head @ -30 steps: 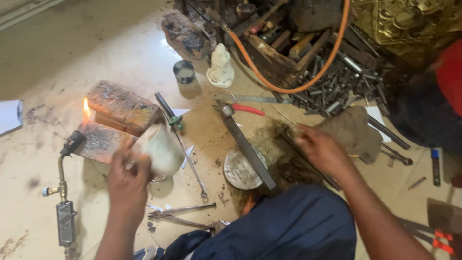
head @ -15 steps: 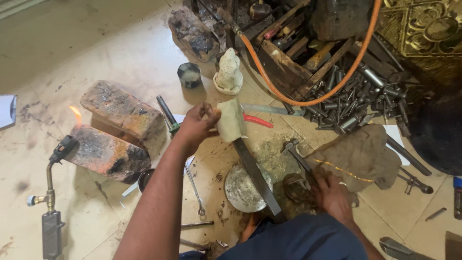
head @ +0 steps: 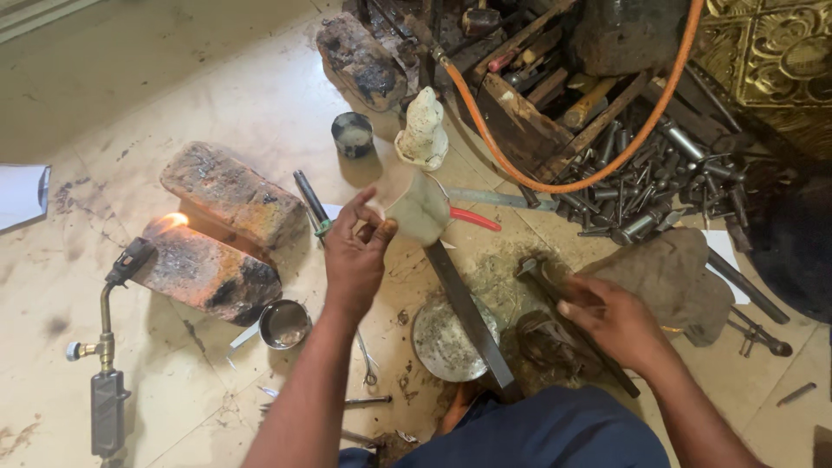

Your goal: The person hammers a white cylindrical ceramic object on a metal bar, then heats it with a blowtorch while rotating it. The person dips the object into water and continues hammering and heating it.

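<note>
Motion blur smears the pale lump (head: 419, 208) pinched in the left hand (head: 355, 260), so no telling what it is. The right hand (head: 611, 321) covers the middle of a dark rod (head: 542, 276). Top edge chops off the wooden tool crate (head: 529, 113), left edge clips the white paper (head: 19, 195), and the torch (head: 108, 381) runs off the bottom.

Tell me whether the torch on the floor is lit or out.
Lit. An orange flame burns at the nozzle of the gas torch, licking the charred bricks beside it. No hand is on the torch.
</note>
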### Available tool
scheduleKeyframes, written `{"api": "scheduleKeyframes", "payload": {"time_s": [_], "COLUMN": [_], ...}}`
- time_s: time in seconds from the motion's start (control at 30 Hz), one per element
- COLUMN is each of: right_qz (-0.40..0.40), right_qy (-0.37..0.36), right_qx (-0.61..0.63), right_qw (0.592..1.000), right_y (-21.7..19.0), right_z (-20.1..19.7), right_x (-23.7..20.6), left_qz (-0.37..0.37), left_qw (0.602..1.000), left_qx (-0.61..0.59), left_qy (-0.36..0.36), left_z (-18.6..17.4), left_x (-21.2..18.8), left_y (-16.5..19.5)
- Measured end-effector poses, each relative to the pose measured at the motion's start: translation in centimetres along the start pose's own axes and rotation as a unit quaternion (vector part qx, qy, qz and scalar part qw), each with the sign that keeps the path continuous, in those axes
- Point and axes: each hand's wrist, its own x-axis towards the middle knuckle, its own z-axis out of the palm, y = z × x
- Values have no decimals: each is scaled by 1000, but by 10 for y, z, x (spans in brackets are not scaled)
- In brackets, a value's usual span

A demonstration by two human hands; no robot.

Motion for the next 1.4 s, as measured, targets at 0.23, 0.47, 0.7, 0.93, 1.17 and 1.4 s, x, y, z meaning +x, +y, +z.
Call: {"api": "scheduleKeyframes", "payload": {"time_s": [0.23,0.47,0.7,0.93,1.17,1.4], "right_qz": [-59,-28,-206,-373,-93,-59], "right_qy": [-280,-205,-127,-203,38,79], "right_qx": [441,679,290,157,-145,-228], "right_qw": [850,704,926,891,984,969], "right_y": [-129,-181,-192,-178,-12,87], "right_z": [38,74,68,42,-10,61], "right_x": [-47,-77,-94,-77,-3,-9], "left_qz": [212,229,-95,-129,-66,-54], "left_qw": [951,955,974,986,998,993], "left_qx": [153,190,-180,-13,16,30], "left_qy": [168,-13,-103,-104,-10,-101], "left_z": [1,-8,-92,-73,-46,21], "left_x": [-75,-187,-181,-130,-23,59], "left_y": [49,37,26,72,72,19]}}
